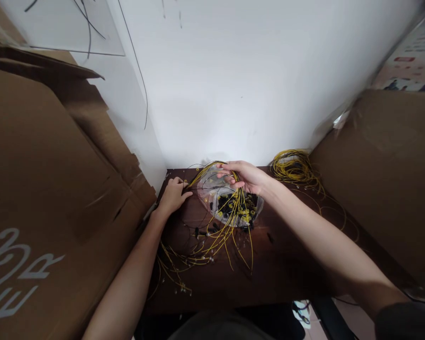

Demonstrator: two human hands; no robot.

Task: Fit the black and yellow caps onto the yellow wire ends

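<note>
You can read white "ER" on the cardboard box [53,189] at your left; the upper-right printed panel [411,66] is too blurred.

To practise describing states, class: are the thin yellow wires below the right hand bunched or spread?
Spread: from the right hand, the thin yellow wires fan downward, their lower ends apart.

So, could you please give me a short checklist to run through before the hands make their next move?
1. Right hand holding the wire bundle: ok, its fingers close around the wires.
2. Left hand gripping firmly: cannot tell; wires run to it, but its grip is hidden.
3. Loose wire ends separated: not ok, they fan out and cross one another.
4. Plastic bag clear of wires: not ok, several hang across it in this view.
5. Wire coil apart from both hands: ok, it lies beyond the right hand.
</note>
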